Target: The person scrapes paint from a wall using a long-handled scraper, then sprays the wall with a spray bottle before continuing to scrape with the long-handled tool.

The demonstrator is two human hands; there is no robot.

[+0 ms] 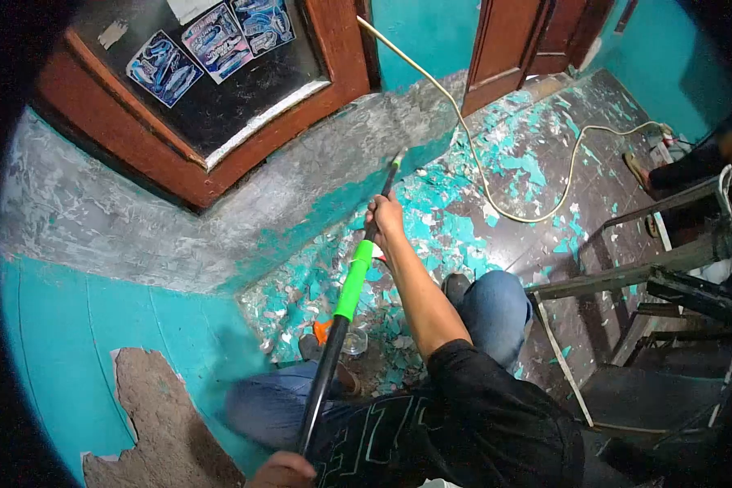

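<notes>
A long-handled scraper (354, 281), black with a bright green sleeve on its pole, runs up from the bottom of the head view to the wall. My right hand (385, 215) is wrapped round the upper pole, above the green part. Down at the lower end, my left hand (285, 470) grips the black pole, partly cut off by the frame edge. The scraper's small head (399, 154) is at the low wall (333, 154), by a strip of turquoise paint (333, 205) below bare grey plaster.
Turquoise paint flakes (439, 232) litter the tiled floor. A pale cable (484, 183) loops across it. At right stand a wooden stepladder (626, 268) and another person's sandalled foot (638, 172). An orange object (323, 332) and a clear container (355, 342) lie near my legs.
</notes>
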